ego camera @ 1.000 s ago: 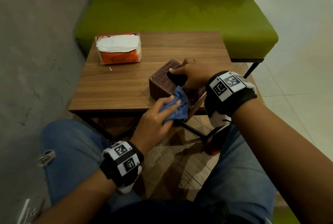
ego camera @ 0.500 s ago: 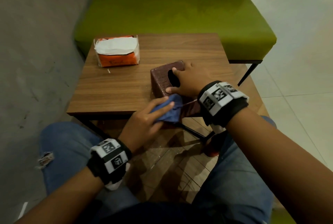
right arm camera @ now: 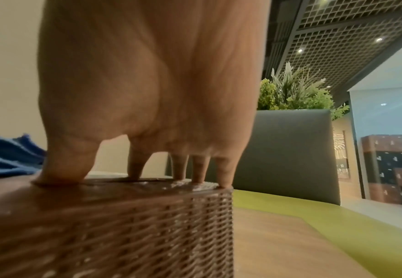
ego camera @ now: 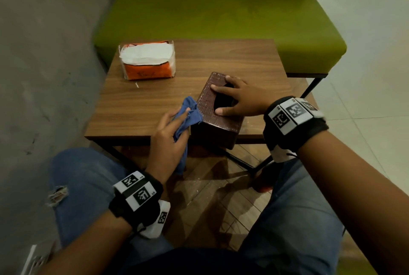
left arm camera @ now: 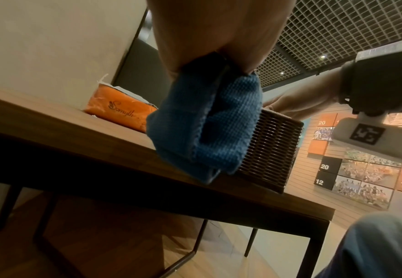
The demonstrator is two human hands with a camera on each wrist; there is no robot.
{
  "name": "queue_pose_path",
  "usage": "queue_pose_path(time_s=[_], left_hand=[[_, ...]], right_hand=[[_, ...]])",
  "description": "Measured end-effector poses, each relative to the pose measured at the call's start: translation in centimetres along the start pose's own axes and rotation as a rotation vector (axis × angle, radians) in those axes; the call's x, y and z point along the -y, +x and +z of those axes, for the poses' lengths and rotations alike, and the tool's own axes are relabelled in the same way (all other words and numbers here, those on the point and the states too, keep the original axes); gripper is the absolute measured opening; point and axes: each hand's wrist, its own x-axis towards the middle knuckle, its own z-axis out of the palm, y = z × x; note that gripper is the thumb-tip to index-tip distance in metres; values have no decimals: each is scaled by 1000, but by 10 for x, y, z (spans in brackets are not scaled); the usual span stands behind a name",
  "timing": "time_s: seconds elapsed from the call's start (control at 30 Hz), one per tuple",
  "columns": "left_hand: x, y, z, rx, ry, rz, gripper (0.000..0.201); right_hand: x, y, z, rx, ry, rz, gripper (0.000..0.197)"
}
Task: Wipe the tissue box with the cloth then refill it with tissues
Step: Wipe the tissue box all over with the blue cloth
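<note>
A green bench [ego camera: 221,15] stands behind the wooden surface [ego camera: 141,106], where a brown woven tissue box [ego camera: 212,124] sits at the near edge, one corner overhanging. An opened orange pack of tissues [ego camera: 147,62] lies well apart at the far left corner. The right hand [ego camera: 239,99] rests on the box's top, fingers spread beside the opening, while the left hand [ego camera: 168,141] grips a blue cloth [ego camera: 188,113] against the box's left side
</note>
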Motion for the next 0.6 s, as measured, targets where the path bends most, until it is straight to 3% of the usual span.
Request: queue_pose_path(time_s=[0.1, 0.23, 0.4, 0.53, 0.6], left_hand=[[-5, 0, 9, 13, 33, 24, 44], [-17, -9, 20, 200, 84, 157, 45], [-12, 8, 16, -24, 43, 12, 45], [-34, -27, 34, 276, 31, 166, 48], [-27, -22, 27, 265, -7, 145, 52]], right_hand=[[3, 2, 5, -56, 2, 23, 74], [4, 4, 9, -86, -71, 41, 67], [3, 7, 1, -35, -71, 62, 61], [4, 7, 1, -89, -48, 52, 63], [4, 6, 3, -105, -41, 62, 64]])
